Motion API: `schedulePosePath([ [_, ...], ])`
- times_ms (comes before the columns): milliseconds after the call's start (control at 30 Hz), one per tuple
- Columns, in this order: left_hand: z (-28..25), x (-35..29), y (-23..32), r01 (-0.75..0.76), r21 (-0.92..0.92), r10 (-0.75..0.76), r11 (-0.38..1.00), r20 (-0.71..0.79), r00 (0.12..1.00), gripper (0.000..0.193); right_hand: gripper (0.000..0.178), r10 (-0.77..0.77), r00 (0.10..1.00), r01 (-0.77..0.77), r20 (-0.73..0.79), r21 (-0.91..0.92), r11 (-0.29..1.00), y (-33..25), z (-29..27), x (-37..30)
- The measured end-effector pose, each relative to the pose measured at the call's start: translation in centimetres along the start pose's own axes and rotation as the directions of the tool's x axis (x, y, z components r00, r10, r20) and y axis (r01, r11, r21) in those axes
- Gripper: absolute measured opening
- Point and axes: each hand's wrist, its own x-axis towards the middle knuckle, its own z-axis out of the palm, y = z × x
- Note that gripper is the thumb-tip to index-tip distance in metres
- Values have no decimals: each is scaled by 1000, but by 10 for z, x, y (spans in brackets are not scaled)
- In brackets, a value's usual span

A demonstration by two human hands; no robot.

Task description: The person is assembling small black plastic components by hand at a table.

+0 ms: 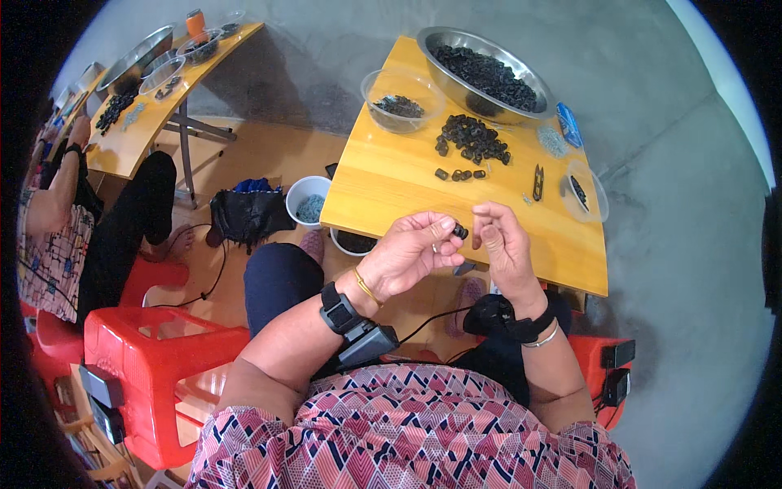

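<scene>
My left hand point(407, 251) pinches a small black ribbed cylindrical part point(461, 232) between thumb and forefinger, above the table's near edge. Just right of it is my right hand point(507, 248), its fingers loosely bent and apart, with nothing visible in them. Beyond both hands, a few black cylindrical parts point(460, 175) lie in a short row on the yellow table point(383, 183). Behind that row is a loose heap of similar black parts point(474, 140). A dark pair of small snips point(538, 182) rests to the right.
A large metal bowl point(533, 112) of black parts and a clear plastic bowl point(376, 122) stand at the back. At the right are small pale pieces point(553, 142), a blue packet point(569, 125) and another clear bowl point(599, 196). A white bucket point(295, 196) and red stool point(122, 342) stand left; another person sits beyond.
</scene>
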Motion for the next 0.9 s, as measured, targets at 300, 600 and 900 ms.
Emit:
schedulePosePath([
  [300,0,6,-2,-39,25,38,999,48,998,10,15,3,1000,-3,-29,-22,1000,-7,6,-5],
  [600,9,-6,-2,-56,242,77,969,-80,994,18,11,-202,966,102,-161,-482,870,-5,-30,1],
  [900,-2,8,3,-95,240,112,966,-62,992,21,14,-422,870,-124,-255,-942,313,64,-213,29],
])
